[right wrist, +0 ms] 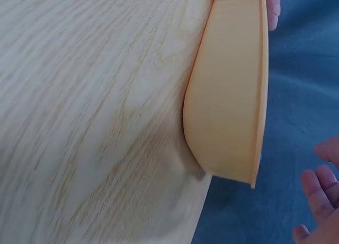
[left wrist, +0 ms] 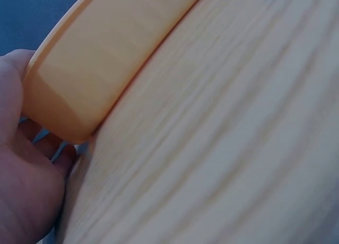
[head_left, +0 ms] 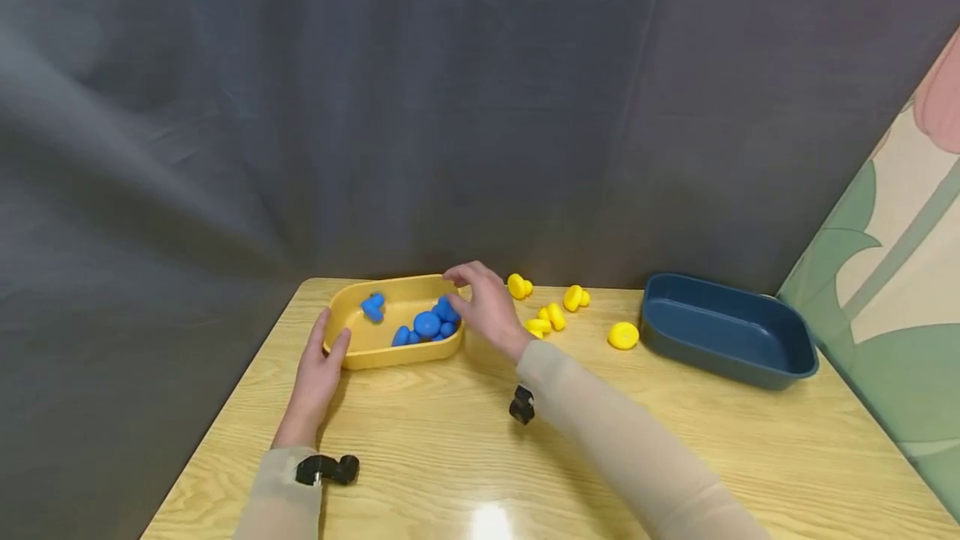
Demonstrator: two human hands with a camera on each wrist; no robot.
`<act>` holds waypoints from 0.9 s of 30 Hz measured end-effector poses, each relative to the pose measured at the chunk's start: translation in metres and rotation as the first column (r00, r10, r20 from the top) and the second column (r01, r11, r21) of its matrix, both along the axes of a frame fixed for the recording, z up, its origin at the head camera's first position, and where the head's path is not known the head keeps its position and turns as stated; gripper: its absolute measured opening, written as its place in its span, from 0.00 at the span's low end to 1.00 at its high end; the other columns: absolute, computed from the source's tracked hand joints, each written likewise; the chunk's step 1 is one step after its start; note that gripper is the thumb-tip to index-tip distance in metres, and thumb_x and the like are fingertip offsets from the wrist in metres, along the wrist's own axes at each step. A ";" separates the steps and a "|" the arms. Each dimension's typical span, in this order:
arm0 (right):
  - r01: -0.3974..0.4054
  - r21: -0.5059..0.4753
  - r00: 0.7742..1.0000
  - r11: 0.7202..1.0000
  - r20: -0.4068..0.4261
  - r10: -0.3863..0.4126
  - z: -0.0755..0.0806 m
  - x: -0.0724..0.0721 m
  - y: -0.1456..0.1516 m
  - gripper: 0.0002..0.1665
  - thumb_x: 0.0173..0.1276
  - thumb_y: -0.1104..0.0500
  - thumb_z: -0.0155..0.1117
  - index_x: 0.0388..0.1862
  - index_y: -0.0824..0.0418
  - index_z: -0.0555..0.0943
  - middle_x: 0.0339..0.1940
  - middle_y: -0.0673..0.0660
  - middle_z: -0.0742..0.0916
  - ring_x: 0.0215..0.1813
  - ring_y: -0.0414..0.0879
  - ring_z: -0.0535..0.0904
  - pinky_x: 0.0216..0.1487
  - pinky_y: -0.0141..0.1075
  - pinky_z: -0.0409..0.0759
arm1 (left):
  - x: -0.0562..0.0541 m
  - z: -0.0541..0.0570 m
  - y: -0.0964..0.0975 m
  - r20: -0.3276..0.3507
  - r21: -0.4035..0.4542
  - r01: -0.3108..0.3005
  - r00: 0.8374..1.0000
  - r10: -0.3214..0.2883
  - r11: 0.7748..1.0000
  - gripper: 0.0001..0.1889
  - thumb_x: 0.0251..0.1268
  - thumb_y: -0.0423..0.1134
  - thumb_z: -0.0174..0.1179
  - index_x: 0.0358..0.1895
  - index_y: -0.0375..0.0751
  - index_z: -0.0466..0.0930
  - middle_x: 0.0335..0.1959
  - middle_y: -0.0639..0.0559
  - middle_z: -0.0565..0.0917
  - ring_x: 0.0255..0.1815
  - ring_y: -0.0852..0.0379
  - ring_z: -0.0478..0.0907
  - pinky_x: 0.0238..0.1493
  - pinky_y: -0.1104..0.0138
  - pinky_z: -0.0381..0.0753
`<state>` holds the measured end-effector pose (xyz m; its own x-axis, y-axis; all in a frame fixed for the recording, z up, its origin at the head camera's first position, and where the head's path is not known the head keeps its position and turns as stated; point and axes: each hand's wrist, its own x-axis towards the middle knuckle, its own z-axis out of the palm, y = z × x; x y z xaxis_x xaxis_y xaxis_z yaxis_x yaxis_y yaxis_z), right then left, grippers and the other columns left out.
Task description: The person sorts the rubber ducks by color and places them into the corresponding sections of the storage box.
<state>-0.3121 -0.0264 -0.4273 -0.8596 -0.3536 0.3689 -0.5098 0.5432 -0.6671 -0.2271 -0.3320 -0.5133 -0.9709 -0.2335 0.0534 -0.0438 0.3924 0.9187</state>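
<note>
A yellow tray stands on the table with several blue mushroom-shaped pieces in it, most of them grouped at its right end. My left hand holds the tray's left end, thumb at the rim and fingers round the outside; the left wrist view shows those fingers against the tray's wall. Over the right end of the tray is my right hand, its fingers spread and loosely bent. Nothing shows between them. In the right wrist view this hand is apart from the tray's wall.
Several yellow mushroom-shaped pieces lie to the right of the yellow tray, on the wooden table. Farther right stands a dark blue tray. A dark grey curtain hangs along the table's back edge, and a patterned cloth borders the right.
</note>
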 end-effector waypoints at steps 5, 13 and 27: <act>0.019 0.012 1.000 1.000 -0.022 -0.019 0.004 0.005 0.015 0.22 0.77 0.62 0.77 0.67 0.59 0.87 0.63 0.56 0.86 0.63 0.56 0.84 0.68 0.48 0.84 | 0.004 0.005 -0.001 -0.027 0.011 -0.020 0.999 0.020 1.000 0.45 0.89 0.62 0.51 0.94 0.51 0.39 0.93 0.44 0.43 0.92 0.41 0.39 0.89 0.45 0.46; 0.049 0.058 0.997 0.997 -0.064 -0.045 0.008 0.014 0.043 0.27 0.76 0.59 0.78 0.72 0.58 0.85 0.67 0.57 0.86 0.65 0.58 0.83 0.70 0.52 0.82 | 0.005 0.017 0.004 -0.137 -0.104 -0.037 0.990 0.023 0.994 0.41 0.91 0.55 0.51 0.93 0.41 0.45 0.92 0.39 0.46 0.92 0.38 0.41 0.89 0.43 0.46; 0.056 0.174 0.988 0.983 -0.149 -0.030 0.005 0.041 0.106 0.34 0.75 0.60 0.79 0.77 0.60 0.81 0.74 0.61 0.84 0.76 0.61 0.78 0.85 0.58 0.62 | 0.005 0.049 0.038 -0.264 -0.259 -0.037 0.964 -0.034 0.965 0.36 0.88 0.46 0.60 0.89 0.37 0.59 0.90 0.37 0.56 0.90 0.33 0.50 0.86 0.36 0.51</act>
<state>-0.2709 0.0799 -0.4219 -0.8170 -0.3887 0.4259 -0.5680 0.6696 -0.4785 -0.2222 -0.2938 -0.4645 -0.9130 -0.1786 0.3667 0.1855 0.6187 0.7634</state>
